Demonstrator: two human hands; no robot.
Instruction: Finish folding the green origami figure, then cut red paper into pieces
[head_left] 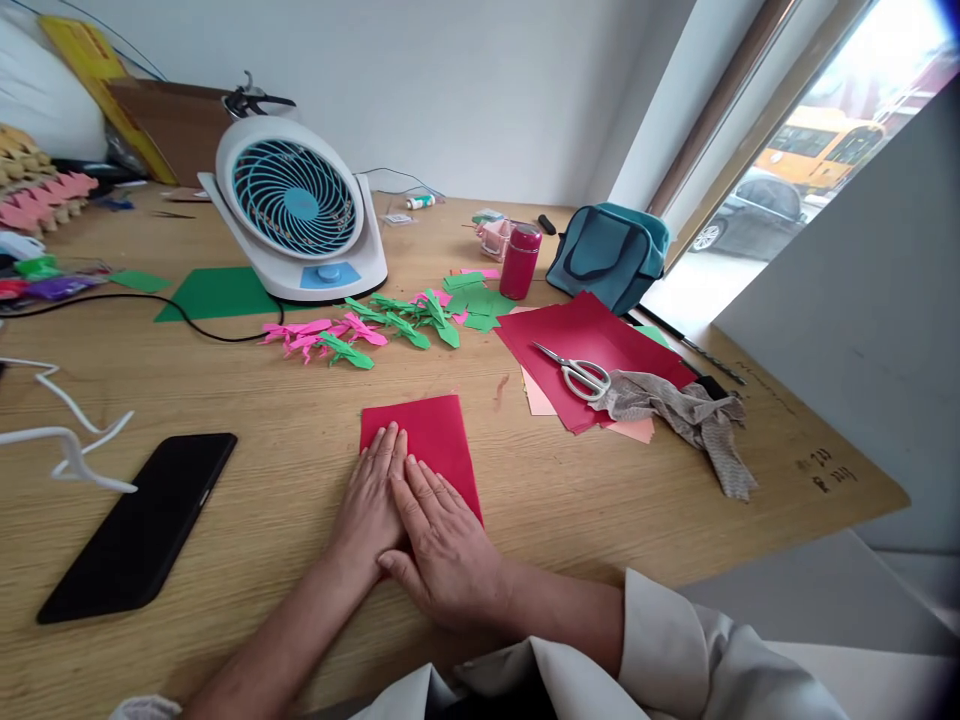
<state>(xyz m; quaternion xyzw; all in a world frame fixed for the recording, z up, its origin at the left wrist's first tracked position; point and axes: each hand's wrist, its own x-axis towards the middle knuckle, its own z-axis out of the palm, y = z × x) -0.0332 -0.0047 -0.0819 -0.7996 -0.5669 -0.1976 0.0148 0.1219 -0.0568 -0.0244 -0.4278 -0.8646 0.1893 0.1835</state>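
A red sheet of paper lies on the wooden table in front of me, its lower part covered by my hands. My left hand rests flat on its left side, fingers stretched forward. Pressed flat beside it, my right hand partly overlaps the left one, its thumb across the left hand near the wrist. Neither hand grips anything. Beyond the sheet lie several folded green and pink paper pieces. To the right, white-handled scissors rest on larger red sheets.
A white fan stands at the back left, and a black phone with a white cable lies at the left. A red flask, a teal bag and a crumpled cloth are on the right side.
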